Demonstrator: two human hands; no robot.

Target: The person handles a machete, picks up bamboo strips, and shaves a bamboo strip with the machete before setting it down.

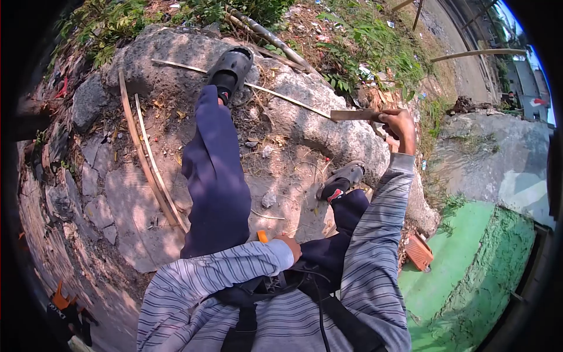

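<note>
My right hand [399, 126] is stretched out ahead on the right, its fingers closed round one end of a flat, brown, blade-like piece [355, 115]. The far end of that piece meets, or overlaps, the end of a thin pale strip [287, 101]. This strip lies across the rocks and passes under my left shoe [233, 63]. Bent across my waist is my left arm, with my left hand [289, 247] close to my lap. Its fingers are hidden from view. A small orange object [262, 236] shows beside it; I cannot tell whether the hand holds it.
Two long strips [143, 152] lie on the broken concrete at left. A pole [272, 40] leans among plants above the rocks. Low on the right, an orange-red block [419, 252] sits by a green surface [451, 258]. Another person [67, 317] is at lower left.
</note>
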